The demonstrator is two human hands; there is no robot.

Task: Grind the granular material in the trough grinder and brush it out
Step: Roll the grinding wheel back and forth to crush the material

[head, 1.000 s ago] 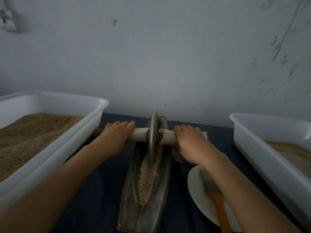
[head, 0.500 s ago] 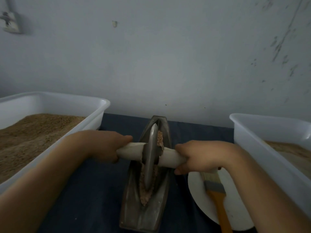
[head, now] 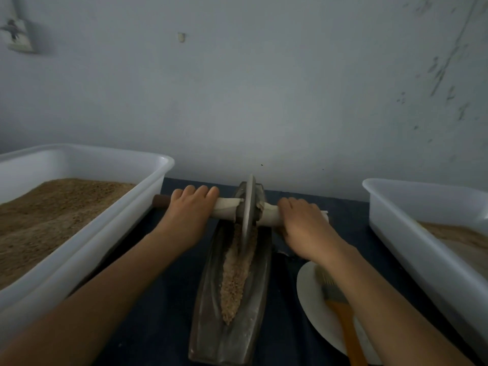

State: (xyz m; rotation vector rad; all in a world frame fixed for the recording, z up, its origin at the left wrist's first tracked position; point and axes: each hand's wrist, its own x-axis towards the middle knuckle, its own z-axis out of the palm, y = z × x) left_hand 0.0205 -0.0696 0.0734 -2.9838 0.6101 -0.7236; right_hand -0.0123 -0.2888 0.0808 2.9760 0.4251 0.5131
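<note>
A dark metal trough grinder (head: 211,307) lies lengthwise in front of me, with a strip of brown granular material (head: 235,273) along its groove. The grinding wheel (head: 248,207) stands upright at the trough's far end on a cloth-wrapped axle handle (head: 225,206). My left hand (head: 188,215) grips the axle left of the wheel. My right hand (head: 303,225) grips it right of the wheel. An orange-handled brush (head: 340,310) lies on a white plate (head: 311,302) to the right, partly under my right forearm.
A white tub (head: 111,233) full of brown grain stands at the left. Another white tub (head: 396,233) with finer powder stands at the right. A grey wall rises just behind the dark table (head: 163,326).
Both hands pushed the wheel from the middle of the trough back out to its far end, and the arms have stretched forward. The strip of grain near me is uncovered again.
</note>
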